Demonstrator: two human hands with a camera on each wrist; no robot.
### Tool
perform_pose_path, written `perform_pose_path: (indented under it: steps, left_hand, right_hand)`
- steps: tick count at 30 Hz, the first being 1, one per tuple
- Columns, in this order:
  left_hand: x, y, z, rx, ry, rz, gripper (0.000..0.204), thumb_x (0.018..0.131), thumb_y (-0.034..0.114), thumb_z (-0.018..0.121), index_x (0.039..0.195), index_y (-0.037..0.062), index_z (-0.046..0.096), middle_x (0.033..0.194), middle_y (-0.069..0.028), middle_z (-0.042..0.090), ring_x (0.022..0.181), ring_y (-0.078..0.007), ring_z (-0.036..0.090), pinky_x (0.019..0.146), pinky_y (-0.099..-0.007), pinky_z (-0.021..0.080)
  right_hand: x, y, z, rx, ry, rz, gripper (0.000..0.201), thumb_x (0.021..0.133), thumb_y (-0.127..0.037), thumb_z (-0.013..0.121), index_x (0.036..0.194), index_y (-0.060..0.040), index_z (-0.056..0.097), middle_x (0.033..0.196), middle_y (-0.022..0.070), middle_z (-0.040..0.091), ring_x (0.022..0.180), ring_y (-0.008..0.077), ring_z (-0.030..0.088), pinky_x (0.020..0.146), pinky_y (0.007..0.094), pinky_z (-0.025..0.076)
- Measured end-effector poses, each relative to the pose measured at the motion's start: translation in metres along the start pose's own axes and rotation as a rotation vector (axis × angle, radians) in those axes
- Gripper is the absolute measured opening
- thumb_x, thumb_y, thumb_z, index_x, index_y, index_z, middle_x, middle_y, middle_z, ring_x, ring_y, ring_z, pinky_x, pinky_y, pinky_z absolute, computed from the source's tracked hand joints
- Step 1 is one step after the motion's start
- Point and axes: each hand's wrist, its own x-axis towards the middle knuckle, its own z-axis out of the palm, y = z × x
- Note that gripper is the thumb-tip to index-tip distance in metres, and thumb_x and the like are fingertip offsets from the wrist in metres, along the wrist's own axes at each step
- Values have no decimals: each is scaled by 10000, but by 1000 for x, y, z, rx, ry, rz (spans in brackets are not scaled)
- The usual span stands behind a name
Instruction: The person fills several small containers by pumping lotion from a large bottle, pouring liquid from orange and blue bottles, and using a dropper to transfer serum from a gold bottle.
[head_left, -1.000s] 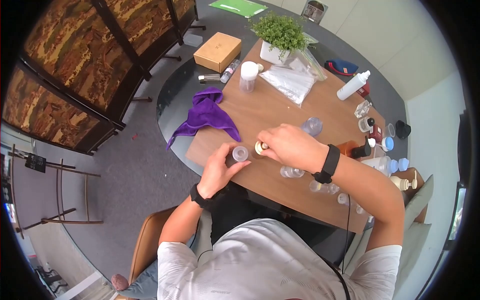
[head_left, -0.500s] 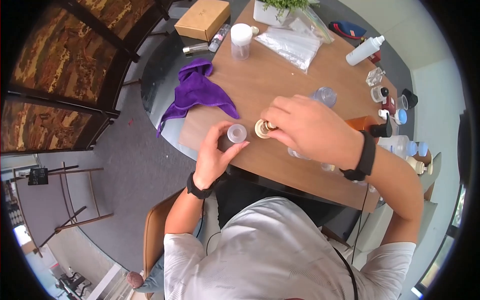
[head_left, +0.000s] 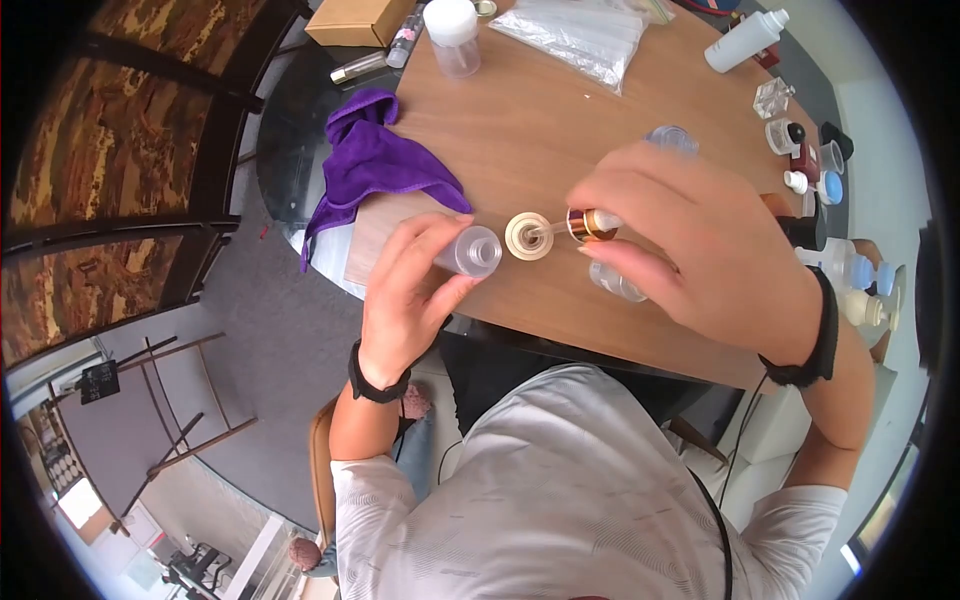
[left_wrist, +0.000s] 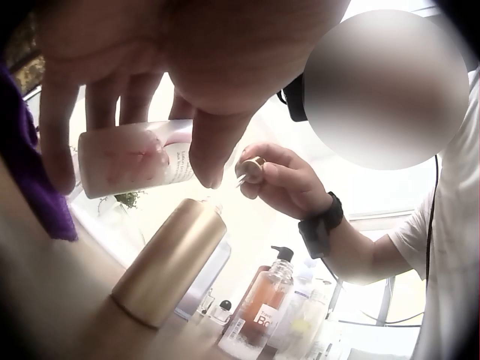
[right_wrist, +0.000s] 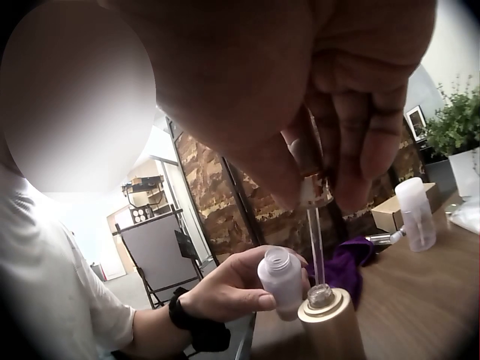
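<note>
A small frosted bottle with an uncapped threaded neck is gripped in my left hand, its mouth tipped toward a gold bottle. That gold bottle stands upright on the table between the hands. My right hand pinches a dropper by its gold collar and pale bulb. The dropper's glass tube points down, its lower end at the gold bottle's neck in the right wrist view. Pink print shows on the frosted bottle in the left wrist view.
A purple cloth lies left of the hands. Further back are a white-lidded clear jar, a plastic bag and a cardboard box. An orange pump bottle and several other bottles crowd the right side.
My right hand has drawn the dropper up from the gold bottle and moved right, baring its glass tube. The frosted bottle now leans toward the gold bottle. The head view has shifted.
</note>
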Motion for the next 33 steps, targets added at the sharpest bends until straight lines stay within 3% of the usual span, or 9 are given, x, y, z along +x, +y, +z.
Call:
perform_pose_path:
  steps: [14,33]
  left_hand:
    - [-3,2,-7,112,-25,-40,516,773,14,859,1249,4,662,1218,-154,715,1092,-300,691,954,-376,535]
    - [8,13,-9,297,-20,100,547,711,1,871,1224,18,684,1216,-150,719,1120,-340,685,964,-401,539]
  right_hand:
    - [-11,5,-2,14,74,4,311,813,-73,808,1101,-29,696,1048,126,701,913,314,690,764,374,552]
    - [-16,8,2,51,103,0,311,807,-58,808,1098,-28,704,1040,134,709,915,319,698,766,371,556]
